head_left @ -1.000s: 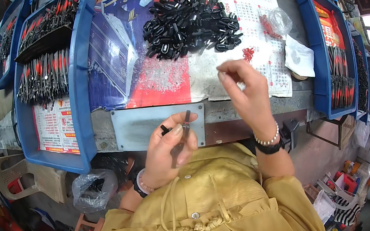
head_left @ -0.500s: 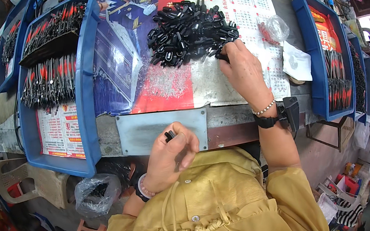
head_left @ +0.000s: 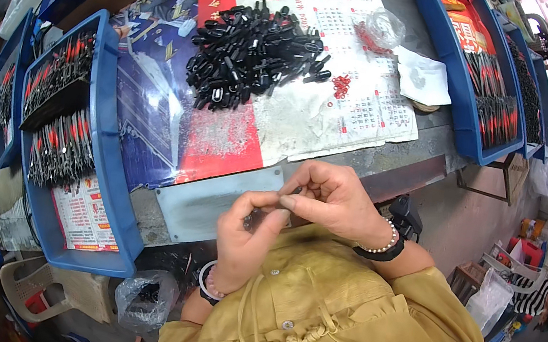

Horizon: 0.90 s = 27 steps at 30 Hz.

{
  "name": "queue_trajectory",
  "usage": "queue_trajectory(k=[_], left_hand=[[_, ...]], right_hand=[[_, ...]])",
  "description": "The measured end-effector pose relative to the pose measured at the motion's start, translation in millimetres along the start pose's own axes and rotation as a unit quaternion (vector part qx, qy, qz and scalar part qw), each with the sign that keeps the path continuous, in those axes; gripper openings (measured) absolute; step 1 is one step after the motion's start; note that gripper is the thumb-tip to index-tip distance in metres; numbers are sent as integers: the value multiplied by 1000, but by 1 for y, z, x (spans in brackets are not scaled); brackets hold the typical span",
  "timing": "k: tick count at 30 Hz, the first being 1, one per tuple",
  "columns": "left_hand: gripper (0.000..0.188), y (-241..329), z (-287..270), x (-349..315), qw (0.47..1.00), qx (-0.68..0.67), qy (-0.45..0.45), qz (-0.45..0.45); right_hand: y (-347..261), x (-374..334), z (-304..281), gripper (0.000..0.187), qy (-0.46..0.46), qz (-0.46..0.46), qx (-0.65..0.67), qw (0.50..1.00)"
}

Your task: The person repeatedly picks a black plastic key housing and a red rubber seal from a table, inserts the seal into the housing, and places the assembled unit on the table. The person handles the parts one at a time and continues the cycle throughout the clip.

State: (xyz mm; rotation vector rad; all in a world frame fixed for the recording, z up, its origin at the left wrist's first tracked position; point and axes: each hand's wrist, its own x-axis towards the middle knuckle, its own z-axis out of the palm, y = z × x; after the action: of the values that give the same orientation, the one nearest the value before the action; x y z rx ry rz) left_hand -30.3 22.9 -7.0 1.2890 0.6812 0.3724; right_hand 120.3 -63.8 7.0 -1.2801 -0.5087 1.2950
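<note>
Just above the near edge of the table my hands meet, fingertips together. My left hand is closed, with small black plastic parts partly showing between its curled fingers. My right hand pinches a small dark piece against the left fingertips; its shape is mostly hidden. Beyond them lies a heap of black plastic parts, some with oblong slots. Several small red rings sit to the right of the heap. A pale metal plate lies at the table edge by my left hand.
Blue trays of black-and-red parts stand at the left, and another blue tray at the right. Near the right tray are white paper and a clear plastic container. Printed sheets cover the tabletop.
My right hand has come back from the heap to meet my left hand near the table edge. The red rings, earlier hidden by the right hand, now show. The view has shifted slightly.
</note>
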Motion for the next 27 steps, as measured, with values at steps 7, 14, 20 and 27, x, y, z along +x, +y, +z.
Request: queue_trajectory(k=[7, 14, 20, 27], left_hand=[[15, 4, 7, 0, 997, -36, -5, -66], [17, 5, -4, 4, 972, -192, -21, -133], [19, 6, -6, 1, 967, -207, -9, -150], [16, 4, -11, 3, 966, -213, -18, -148]], right_hand=[[-7, 3, -25, 17, 56, -51, -115, 991], [3, 57, -83, 11, 231, -214, -569, 760], [5, 67, -85, 9, 209, -180, -633, 724], [-11, 37, -56, 6, 162, -82, -224, 958]])
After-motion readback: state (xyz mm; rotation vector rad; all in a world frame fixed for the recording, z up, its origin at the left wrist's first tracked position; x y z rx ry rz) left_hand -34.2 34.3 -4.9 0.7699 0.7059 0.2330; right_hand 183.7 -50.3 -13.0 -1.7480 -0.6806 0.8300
